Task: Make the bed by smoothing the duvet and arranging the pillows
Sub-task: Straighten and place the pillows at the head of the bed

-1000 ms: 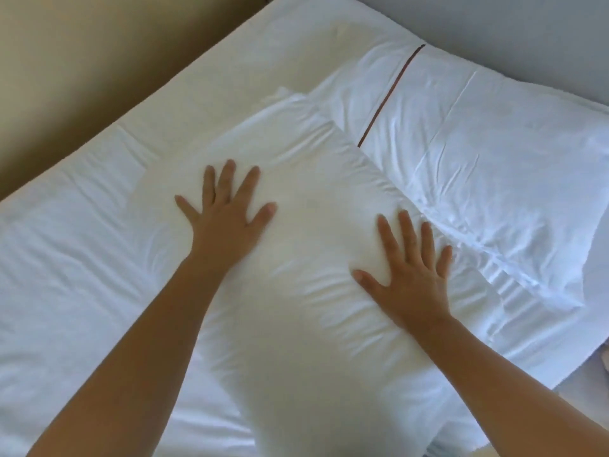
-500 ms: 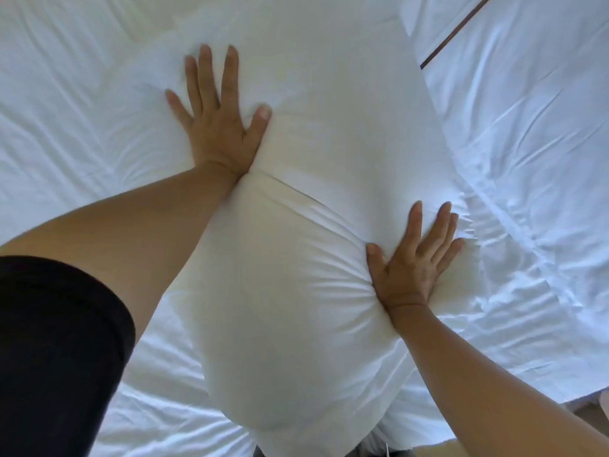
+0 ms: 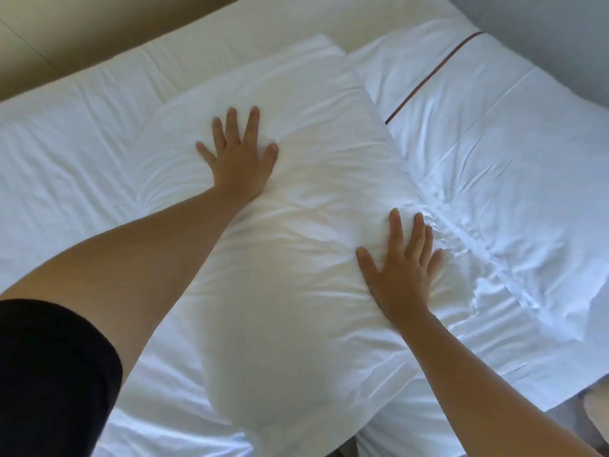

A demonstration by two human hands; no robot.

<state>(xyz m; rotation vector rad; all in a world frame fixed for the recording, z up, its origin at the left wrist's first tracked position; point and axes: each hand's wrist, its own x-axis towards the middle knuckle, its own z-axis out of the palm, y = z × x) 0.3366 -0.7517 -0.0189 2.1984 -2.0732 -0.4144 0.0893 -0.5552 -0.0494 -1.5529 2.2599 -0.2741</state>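
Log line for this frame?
phase: pressing pillow; left hand: flat on pillow; right hand: flat on pillow; striped pillow: alongside

A second pillow (image 3: 501,153) is crowding the right edge of the near pillow (image 3: 296,265); bare sheet (image 3: 66,166) is lying open to its left.

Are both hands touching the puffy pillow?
Touching. The head view shows the left hand and the right hand lying flat with fingers spread on the plain pillow, the fabric dented and creased around them.
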